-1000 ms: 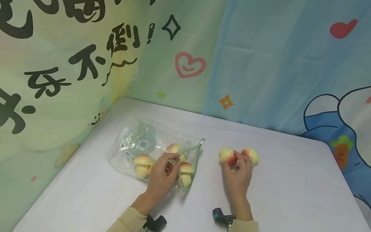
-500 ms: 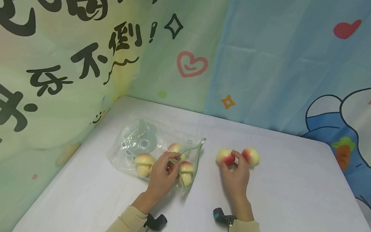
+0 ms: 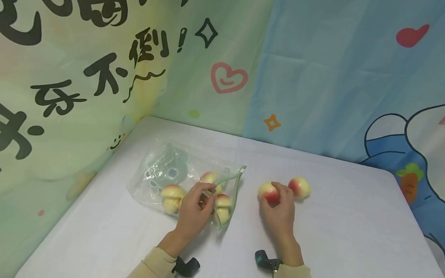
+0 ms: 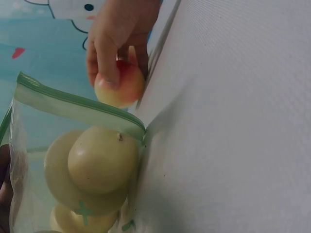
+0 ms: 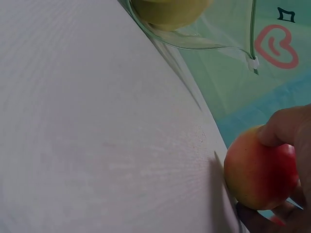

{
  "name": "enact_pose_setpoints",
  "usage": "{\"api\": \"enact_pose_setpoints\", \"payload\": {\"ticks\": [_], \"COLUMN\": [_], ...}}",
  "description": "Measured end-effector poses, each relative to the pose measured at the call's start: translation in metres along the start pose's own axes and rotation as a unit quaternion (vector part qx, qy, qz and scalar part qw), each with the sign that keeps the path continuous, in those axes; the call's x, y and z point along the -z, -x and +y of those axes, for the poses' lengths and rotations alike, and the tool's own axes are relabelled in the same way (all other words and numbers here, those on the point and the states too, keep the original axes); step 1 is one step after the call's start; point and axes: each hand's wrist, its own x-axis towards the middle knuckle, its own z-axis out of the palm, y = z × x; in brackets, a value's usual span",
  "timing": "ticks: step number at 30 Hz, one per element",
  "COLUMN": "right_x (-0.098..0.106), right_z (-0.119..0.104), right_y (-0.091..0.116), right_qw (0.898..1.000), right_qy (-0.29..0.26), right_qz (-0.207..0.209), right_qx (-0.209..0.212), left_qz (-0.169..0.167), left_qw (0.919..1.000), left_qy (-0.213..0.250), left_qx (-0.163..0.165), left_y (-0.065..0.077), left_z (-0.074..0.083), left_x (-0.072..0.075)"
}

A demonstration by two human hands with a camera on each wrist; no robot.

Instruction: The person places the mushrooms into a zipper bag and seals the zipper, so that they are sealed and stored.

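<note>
My right hand (image 3: 279, 214) pinches a yellow-and-red toy mushroom (image 3: 267, 193) between thumb and fingers. In the right wrist view, the toy mushroom (image 5: 260, 167) shows its round side, touching or just above the white cloth. A second toy mushroom (image 3: 300, 188) lies just beyond that hand. My left hand (image 3: 196, 208) holds the rim of a clear zip bag (image 3: 145, 183) with green edging, keeping its mouth apart toward the right. Several toy mushrooms (image 3: 172, 198) lie inside it, one partly behind my fingers. The left wrist view shows mushrooms (image 4: 102, 160) near the bag's mouth.
A white-covered table (image 3: 355, 234) lies under everything. Printed cloth walls (image 3: 327, 77) rise behind it and on the left. A slider (image 3: 243, 169) sits at the far end of the bag's zip. Each wrist wears a dark camera (image 3: 187, 268).
My right hand has drawn the toy mushroom slightly left and nearer, away from the second one. The left hand and the bag stay in place.
</note>
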Motion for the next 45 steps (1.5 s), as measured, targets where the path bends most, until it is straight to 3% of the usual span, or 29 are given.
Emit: {"api": "enact_pose_setpoints", "payload": {"ticks": [5,9,14,17,22,25,33,39,45], "right_x": [0.003,0.004,0.005,0.009,0.016,0.017,0.009,0.005,0.001], "right_z": [-0.005,-0.007,-0.012,-0.019,-0.032,-0.037,-0.038,-0.037,-0.041], "right_y": [0.005,0.008,0.011,0.013,0.015,0.016,0.020,0.023,0.027], "right_qw": [0.999,0.999,0.997,0.983,0.947,0.941,0.942,0.934,0.920], "right_qy": [0.002,0.002,-0.052,-0.135,-0.236,-0.247,-0.231,-0.248,-0.264], "right_qz": [-0.029,-0.029,-0.021,-0.068,-0.161,-0.190,-0.232,-0.253,-0.291], "right_qx": [-0.016,-0.031,-0.061,-0.101,-0.148,-0.133,-0.068,-0.045,-0.014], "left_qz": [0.005,0.012,0.010,0.005,0.000,-0.001,0.002,0.005,0.006], "left_qw": [0.9999,0.9999,0.9999,0.9999,0.9998,0.9998,0.9999,1.0000,0.9999], "left_qy": [-0.008,-0.007,-0.002,0.003,0.018,0.015,0.013,0.007,0.008], "left_qx": [0.005,-0.001,0.007,0.009,0.007,0.010,0.004,0.005,0.008], "left_y": [0.000,0.001,0.000,0.001,0.000,0.000,0.001,0.001,0.000], "left_z": [0.002,0.003,0.004,0.003,0.002,0.002,0.000,0.001,0.003], "left_x": [0.000,-0.001,-0.001,0.000,0.001,0.001,0.001,0.001,0.000]}}
